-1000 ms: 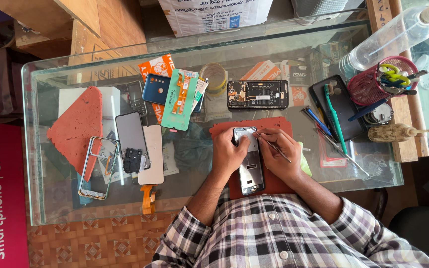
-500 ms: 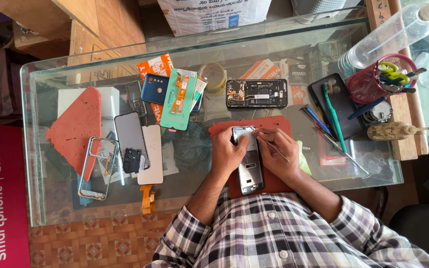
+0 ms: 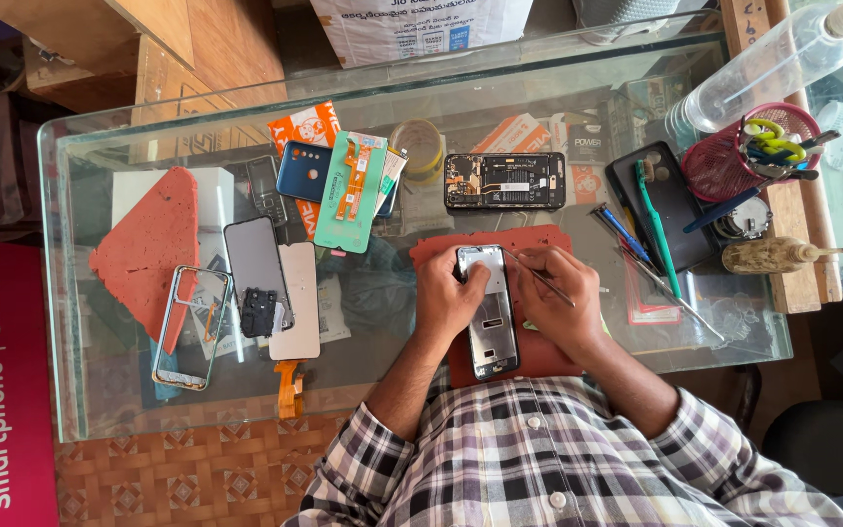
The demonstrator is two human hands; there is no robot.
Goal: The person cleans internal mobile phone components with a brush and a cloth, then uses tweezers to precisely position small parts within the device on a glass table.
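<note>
An opened phone frame (image 3: 491, 317) lies lengthwise on a red mat (image 3: 539, 344) on the glass table (image 3: 90, 293). My left hand (image 3: 447, 293) grips the frame's upper left edge, thumb on its top corner. My right hand (image 3: 556, 295) pinches a thin metal tool (image 3: 544, 280) whose tip points at the frame's upper right corner. Both hands rest on the mat, on either side of the frame.
Another opened phone (image 3: 504, 181) lies beyond the mat. At left are a red foam pad (image 3: 148, 249), a phone screen (image 3: 256, 263), a clear frame (image 3: 187, 327) and a green parts packet (image 3: 351, 192). At right stand a red tool cup (image 3: 748, 156), a black phone (image 3: 663, 205) and a spray bottle (image 3: 768, 63).
My right hand and the tool have shifted slightly at the frame's upper right. The left hand keeps its grip on the frame.
</note>
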